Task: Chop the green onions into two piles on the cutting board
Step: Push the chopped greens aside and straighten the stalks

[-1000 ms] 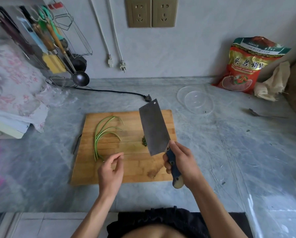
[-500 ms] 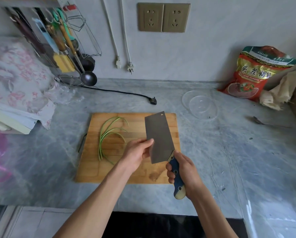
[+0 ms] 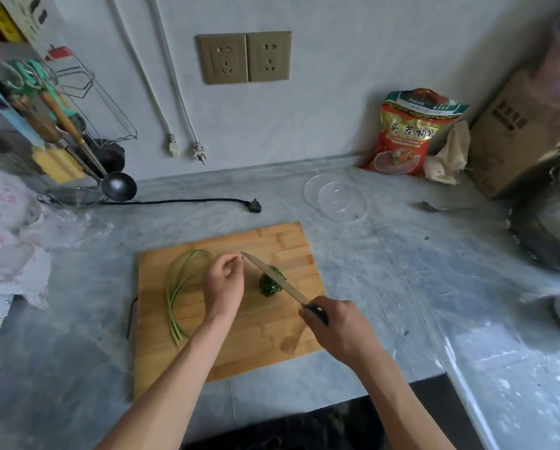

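A wooden board (image 3: 265, 345) lies on the grey counter (image 3: 386, 287). On its left side lie a few long green onions (image 3: 172, 300), still whole. They curve at the far end and lie straight at the near end. To their right, near the middle of the board, sits one small dark pile (image 3: 270, 285) of chopped bits.

The right hand (image 3: 338, 326) is wrapped tight round the handle of a big knife (image 3: 273, 278). The blade is seen almost edge on and points far and left, right by the pile. I cannot tell if it touches the bits.

The left hand (image 3: 224, 285) hangs over the board between the onions and the knife. Its fingers are loosely curled, with the tips close to the tip of the blade. I cannot tell if they pinch some tiny bit or hold nothing.

So one pile looks made, and the long onions are probably for the second pile.

These onions look very light, thin and floppy. They bend easily and would squash if pressed hard. They may be a bit wet and slide on the wood. I think the best way is to gather them into one bunch and press down gently with curled fingers close to where the knife will cut. Fingertips should tuck back from the blade. The chopped bits are tiny and stick to things, so they are better pushed with the flat of the blade.
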The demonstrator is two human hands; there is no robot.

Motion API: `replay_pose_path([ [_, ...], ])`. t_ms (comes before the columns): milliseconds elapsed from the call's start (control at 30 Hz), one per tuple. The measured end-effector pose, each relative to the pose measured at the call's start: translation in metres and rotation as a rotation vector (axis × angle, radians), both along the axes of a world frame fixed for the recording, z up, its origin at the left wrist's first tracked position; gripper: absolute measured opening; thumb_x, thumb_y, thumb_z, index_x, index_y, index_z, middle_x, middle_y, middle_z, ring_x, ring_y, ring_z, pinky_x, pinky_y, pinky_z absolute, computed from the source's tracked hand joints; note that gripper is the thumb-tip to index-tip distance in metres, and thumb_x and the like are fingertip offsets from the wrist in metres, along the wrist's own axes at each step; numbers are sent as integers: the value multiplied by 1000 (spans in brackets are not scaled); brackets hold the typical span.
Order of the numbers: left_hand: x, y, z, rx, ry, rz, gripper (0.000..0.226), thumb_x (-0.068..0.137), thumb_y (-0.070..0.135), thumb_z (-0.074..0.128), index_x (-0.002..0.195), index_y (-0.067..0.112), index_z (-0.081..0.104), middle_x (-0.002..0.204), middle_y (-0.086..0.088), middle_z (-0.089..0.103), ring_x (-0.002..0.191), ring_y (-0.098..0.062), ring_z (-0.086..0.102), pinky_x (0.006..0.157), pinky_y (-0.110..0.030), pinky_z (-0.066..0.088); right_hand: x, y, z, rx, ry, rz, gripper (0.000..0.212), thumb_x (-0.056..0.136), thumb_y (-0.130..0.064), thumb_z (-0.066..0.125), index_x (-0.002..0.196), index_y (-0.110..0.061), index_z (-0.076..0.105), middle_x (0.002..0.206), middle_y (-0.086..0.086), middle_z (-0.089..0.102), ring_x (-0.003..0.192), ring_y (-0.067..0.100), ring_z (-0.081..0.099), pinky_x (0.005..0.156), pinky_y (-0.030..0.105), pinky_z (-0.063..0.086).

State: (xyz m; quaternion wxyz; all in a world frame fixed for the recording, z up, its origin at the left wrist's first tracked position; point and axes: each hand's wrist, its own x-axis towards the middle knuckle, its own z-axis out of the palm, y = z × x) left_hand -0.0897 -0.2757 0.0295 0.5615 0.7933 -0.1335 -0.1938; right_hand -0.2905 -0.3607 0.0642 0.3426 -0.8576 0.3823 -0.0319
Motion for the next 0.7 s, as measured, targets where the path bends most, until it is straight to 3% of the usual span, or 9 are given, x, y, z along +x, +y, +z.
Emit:
replay_pose_path([
  [100, 11, 14, -2, 51, -476, -243, 15, 96, 12, 59, 106, 12, 71, 109, 3, 67, 103, -9, 61, 86, -12, 46, 3, 1, -8, -129, 65, 69, 33, 91, -51, 54, 78, -21, 61, 61, -5, 56, 56, 16, 55, 48, 29, 40],
  [167, 13, 19, -4, 76, -661, -499, 26, 97, 21, 54, 110, 10, 73, 118, 0, 66, 113, -9, 58, 96, -20, 47, 5, 2, -8, -200, 74, 118, 31, 90, -51, 55, 78, -23, 59, 64, -5, 55, 61, 17, 55, 51, 28, 35],
  [233, 10, 19, -1, 151, -695, -794, 39, 100, 32, 44, 119, 12, 71, 129, -1, 65, 122, -9, 55, 106, -27, 44, 7, 4, -9, -272, 81, 162, 30, 89, -53, 55, 84, -24, 60, 70, -5, 57, 66, 18, 56, 54, 29, 37],
  [367, -1, 12, 4, 323, -758, -1152, 52, 105, 41, 28, 145, 16, 49, 154, 3, 41, 145, -10, 32, 121, -22, 16, 11, 7, -13, -363, 61, 260, 31, 89, -55, 54, 93, -26, 63, 74, -7, 58, 66, 18, 57, 54, 28, 39],
  [467, 11, -2, 6, 497, -776, -1254, 54, 108, 43, 20, 155, 18, 30, 162, 5, 24, 150, -8, 18, 123, -25, 8, 10, 3, -19, -377, 22, 273, 33, 87, -55, 54, 96, -26, 66, 73, -7, 60, 63, 18, 58, 53, 30, 45],
  [567, 32, -17, 7, 696, -713, -1225, 59, 107, 46, 16, 157, 16, 22, 164, 1, 18, 151, -9, 15, 122, -24, 6, 7, 0, -22, -359, 40, 295, 31, 87, -55, 51, 90, -26, 62, 71, -9, 55, 63, 17, 54, 55, 33, 47],
  [633, 36, -17, 8, 620, -717, -1168, 56, 107, 44, 20, 156, 16, 27, 163, 2, 22, 150, -8, 18, 123, -24, 10, 7, -4, -23, -367, 35, 292, 30, 87, -55, 50, 85, -26, 59, 69, -9, 52, 61, 16, 50, 53, 31, 45],
  [700, 27, -14, 13, 503, -760, -1249, 53, 107, 43, 22, 154, 21, 32, 162, 6, 25, 149, -5, 19, 123, -27, 15, 7, -10, -24, -377, 10, 270, 31, 86, -55, 49, 84, -26, 61, 68, -9, 53, 59, 15, 50, 52, 30, 43],
])
